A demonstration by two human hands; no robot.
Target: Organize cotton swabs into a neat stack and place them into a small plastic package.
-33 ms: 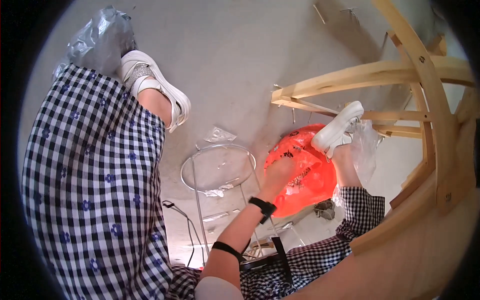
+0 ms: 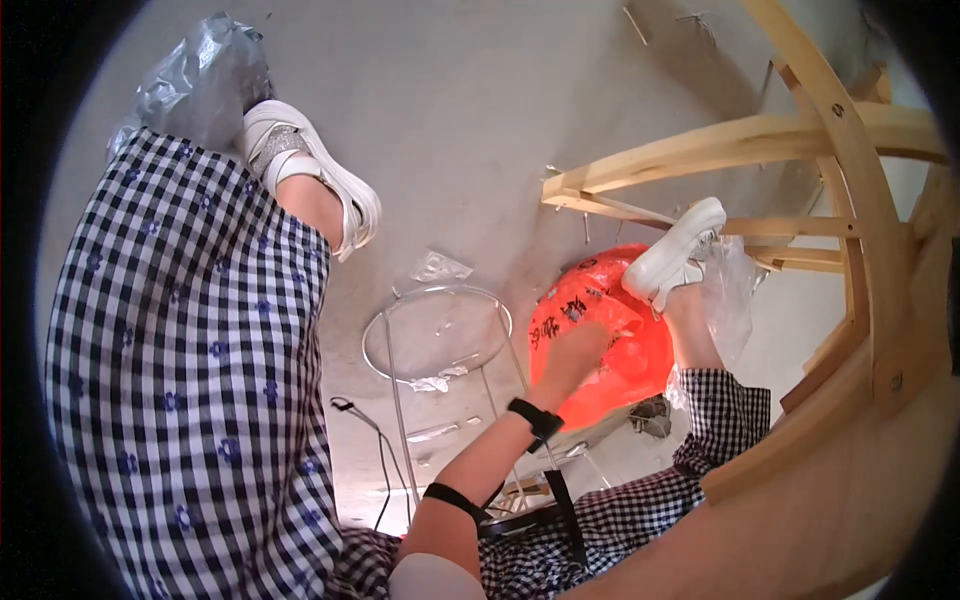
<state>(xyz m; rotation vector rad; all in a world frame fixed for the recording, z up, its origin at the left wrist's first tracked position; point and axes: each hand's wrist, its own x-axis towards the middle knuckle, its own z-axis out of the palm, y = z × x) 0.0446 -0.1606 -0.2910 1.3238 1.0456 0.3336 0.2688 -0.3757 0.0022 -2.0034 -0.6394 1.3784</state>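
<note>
Reaching out from the lower middle, my left hand (image 2: 577,362) is at a bright red plastic bag (image 2: 560,290) with dark printing. The fingers merge with the glare and folds of the bag, so their grip is unclear. A black band circles that wrist and another sits below the elbow. Beside the bag, my right white shoe (image 2: 680,255) overlaps its upper right edge. My right hand does not show anywhere. What the bag contains is hidden.
A thin metal ring frame on legs (image 2: 390,318) stands left of the bag. Wooden furniture framing (image 2: 700,155) fills the right side. A clear plastic bag (image 2: 728,290) lies by my right shoe, and a silvery bag (image 2: 205,85) lies at far left. Scraps litter the floor.
My left hand has shifted slightly down and to the right over the red bag, uncovering more of its dark printing. The bag's folds have changed a little.
</note>
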